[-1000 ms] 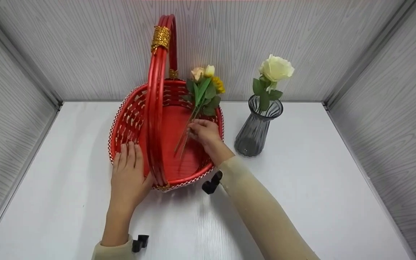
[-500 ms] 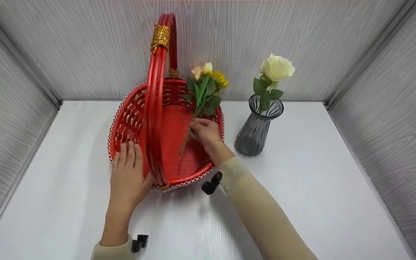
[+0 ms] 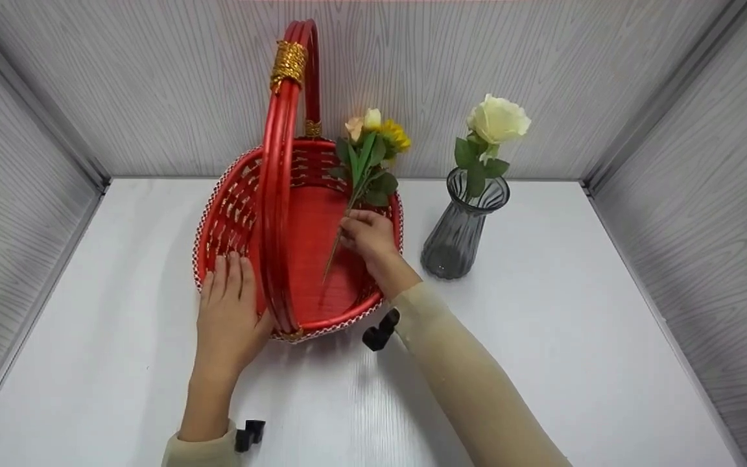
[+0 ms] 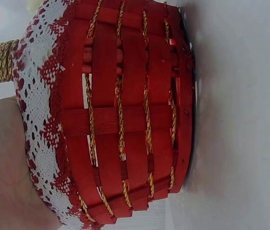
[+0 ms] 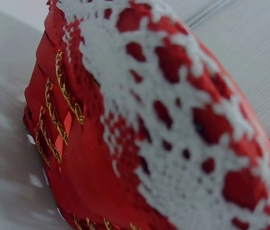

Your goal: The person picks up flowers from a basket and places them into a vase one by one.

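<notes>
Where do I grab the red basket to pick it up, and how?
Probably by the handle, at the gold wrapping near its top, coming from above and the left. The handle arches high over the red basket, easy for fingers to curl round, while the flower bunch and right hand take up the right side.

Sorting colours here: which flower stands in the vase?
The large cream rose: it alone rises from the grey glass vase; the other blooms are bunched at the red basket.

Lace-trimmed red basket (image 3: 329,323) sits upright on the table (image 3: 568,363), pale and yellow flowers (image 3: 363,157) kinda slanting inside, stems (image 3: 332,257) down.
</notes>
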A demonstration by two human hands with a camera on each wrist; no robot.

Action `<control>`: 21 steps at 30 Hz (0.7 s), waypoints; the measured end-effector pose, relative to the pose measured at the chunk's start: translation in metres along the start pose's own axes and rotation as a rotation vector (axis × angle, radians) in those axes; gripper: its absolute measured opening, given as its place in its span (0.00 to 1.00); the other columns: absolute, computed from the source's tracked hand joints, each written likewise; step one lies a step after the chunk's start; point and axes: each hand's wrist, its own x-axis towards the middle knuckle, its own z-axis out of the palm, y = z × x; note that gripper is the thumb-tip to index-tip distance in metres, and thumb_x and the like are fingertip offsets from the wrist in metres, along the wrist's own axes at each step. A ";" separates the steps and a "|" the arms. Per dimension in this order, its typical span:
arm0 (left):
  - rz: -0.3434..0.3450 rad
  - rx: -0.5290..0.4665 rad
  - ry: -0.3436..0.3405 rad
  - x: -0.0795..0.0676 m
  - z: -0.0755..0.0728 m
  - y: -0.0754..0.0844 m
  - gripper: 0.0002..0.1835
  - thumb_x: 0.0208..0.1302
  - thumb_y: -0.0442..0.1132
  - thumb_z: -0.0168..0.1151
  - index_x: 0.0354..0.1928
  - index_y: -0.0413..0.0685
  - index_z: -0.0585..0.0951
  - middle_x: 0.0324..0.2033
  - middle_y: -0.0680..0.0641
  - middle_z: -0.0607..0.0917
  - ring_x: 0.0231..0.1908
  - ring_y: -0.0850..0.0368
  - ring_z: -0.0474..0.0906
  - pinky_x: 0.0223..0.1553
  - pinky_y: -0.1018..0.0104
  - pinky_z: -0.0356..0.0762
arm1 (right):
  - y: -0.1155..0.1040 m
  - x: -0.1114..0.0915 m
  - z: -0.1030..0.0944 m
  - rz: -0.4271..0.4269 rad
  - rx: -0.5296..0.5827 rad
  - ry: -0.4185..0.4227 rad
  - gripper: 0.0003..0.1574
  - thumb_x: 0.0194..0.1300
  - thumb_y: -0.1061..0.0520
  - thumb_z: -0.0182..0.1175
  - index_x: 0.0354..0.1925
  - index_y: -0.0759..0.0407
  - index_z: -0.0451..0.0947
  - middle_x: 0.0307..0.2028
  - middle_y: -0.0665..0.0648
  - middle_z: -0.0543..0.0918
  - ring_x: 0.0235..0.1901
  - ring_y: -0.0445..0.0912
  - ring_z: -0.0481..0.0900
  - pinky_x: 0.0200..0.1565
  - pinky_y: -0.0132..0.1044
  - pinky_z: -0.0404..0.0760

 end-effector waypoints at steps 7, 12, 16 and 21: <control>-0.009 -0.001 -0.027 -0.001 -0.002 0.000 0.41 0.59 0.53 0.52 0.68 0.35 0.54 0.67 0.35 0.55 0.69 0.44 0.39 0.67 0.47 0.40 | 0.000 -0.001 0.001 -0.038 -0.006 -0.006 0.10 0.59 0.67 0.59 0.41 0.67 0.73 0.37 0.64 0.80 0.35 0.51 0.81 0.36 0.39 0.82; -0.011 0.002 -0.034 0.000 -0.002 0.000 0.41 0.59 0.54 0.51 0.68 0.35 0.54 0.67 0.34 0.55 0.69 0.44 0.38 0.67 0.48 0.40 | 0.000 -0.003 0.000 -0.080 -0.024 -0.013 0.10 0.58 0.66 0.59 0.40 0.65 0.73 0.39 0.66 0.80 0.31 0.46 0.80 0.35 0.39 0.82; -0.012 0.001 -0.038 0.001 -0.002 0.000 0.41 0.59 0.54 0.51 0.68 0.35 0.54 0.67 0.34 0.55 0.70 0.45 0.37 0.67 0.48 0.39 | 0.000 -0.003 0.000 -0.110 -0.018 -0.009 0.10 0.57 0.67 0.60 0.40 0.65 0.73 0.41 0.69 0.80 0.30 0.46 0.80 0.34 0.39 0.82; -0.001 -0.003 -0.014 0.000 -0.001 0.000 0.39 0.60 0.53 0.48 0.67 0.33 0.56 0.67 0.34 0.56 0.69 0.44 0.39 0.67 0.48 0.40 | 0.000 -0.003 0.000 -0.141 -0.027 0.003 0.10 0.57 0.67 0.60 0.39 0.65 0.74 0.37 0.65 0.81 0.30 0.47 0.81 0.33 0.39 0.81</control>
